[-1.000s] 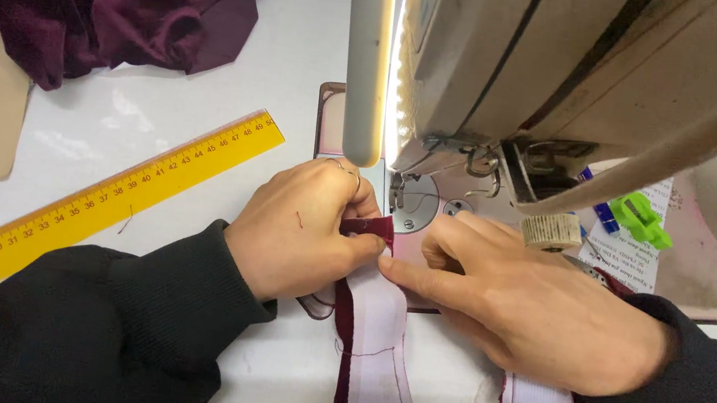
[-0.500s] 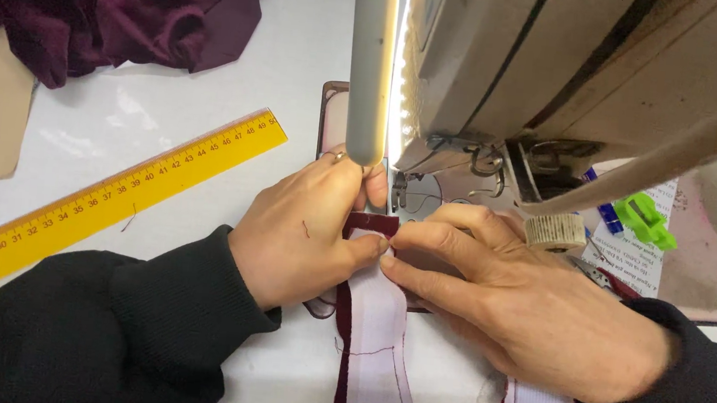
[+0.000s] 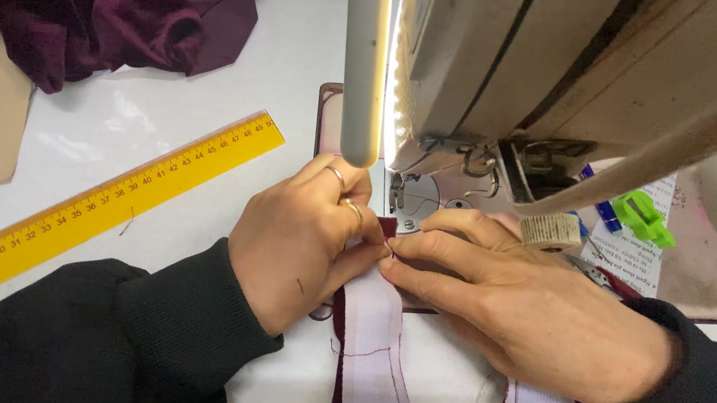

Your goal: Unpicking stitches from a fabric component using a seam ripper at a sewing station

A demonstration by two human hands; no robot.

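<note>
Fabric strip: pale band with a dark maroon edge and a stitched line, lying flat on the white table. Long axis runs from the person's body toward the needle area; far end sits under both sets of fingertips, just short of the presser foot.

Left hand: knuckles up, fingers curled, pinching the strip's far end from its left side; two rings visible.

Right hand: fingers extended, pressed together flat on the strip from its right, fingertips meeting the left hand's. Both hands equally near the strip's end.

Sewing machine: directly beyond the fingertips, lamp bar overhead.

Yellow ruler: well apart, left of the left hand, angled.

Maroon cloth heap: far left corner.
</note>
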